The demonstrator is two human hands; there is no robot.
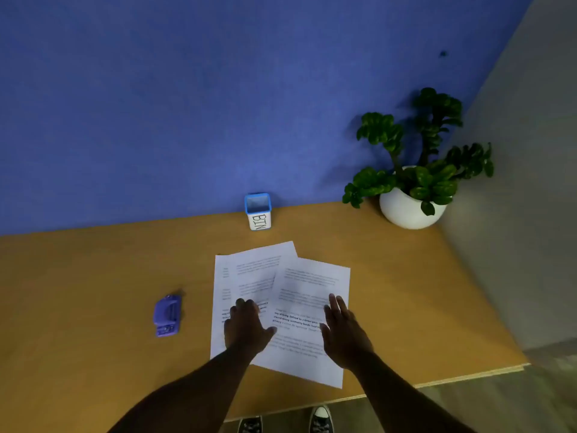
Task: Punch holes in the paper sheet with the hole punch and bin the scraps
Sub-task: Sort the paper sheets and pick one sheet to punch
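Note:
Several printed paper sheets lie overlapped on the wooden desk [93, 276], the top sheet [312, 282] skewed to the right over a lower sheet [249, 264]. My left hand [245, 326] rests flat on the papers near their left side, fingers curled slightly. Over the top sheet's right part my right hand [342, 326] is spread with its fingers extended. A purple hole punch [168, 315] sits on the desk to the left of the papers, untouched. A small blue-rimmed container labelled BIN [258, 211] stands upright at the back, against the blue wall.
A white pot with a green plant [412, 182] stands at the desk's back right corner. The desk's front edge runs diagonally near my arms, with my shoes [320, 420] on the floor below. A blue wall backs the desk; a grey wall is on the right.

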